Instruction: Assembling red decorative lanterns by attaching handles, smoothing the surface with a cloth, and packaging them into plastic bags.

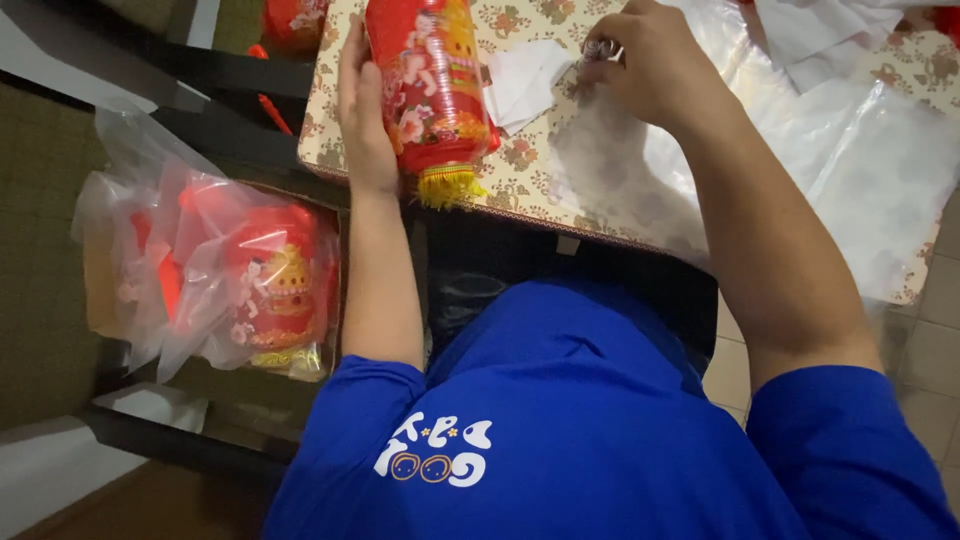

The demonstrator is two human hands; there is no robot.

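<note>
- The left hand (362, 120) lies flat, fingers open, against the side of a red lantern (432, 85) at the counter (520, 175) near edge.
- The right hand (650, 65) has its fingers closed on a small silvery piece (598, 48), over clear plastic bags (800, 150).

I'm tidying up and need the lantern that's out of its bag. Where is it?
In the head view, the red lantern lies on the floral table at top centre, its yellow fringe at the near edge, the left hand against its left side.
</note>
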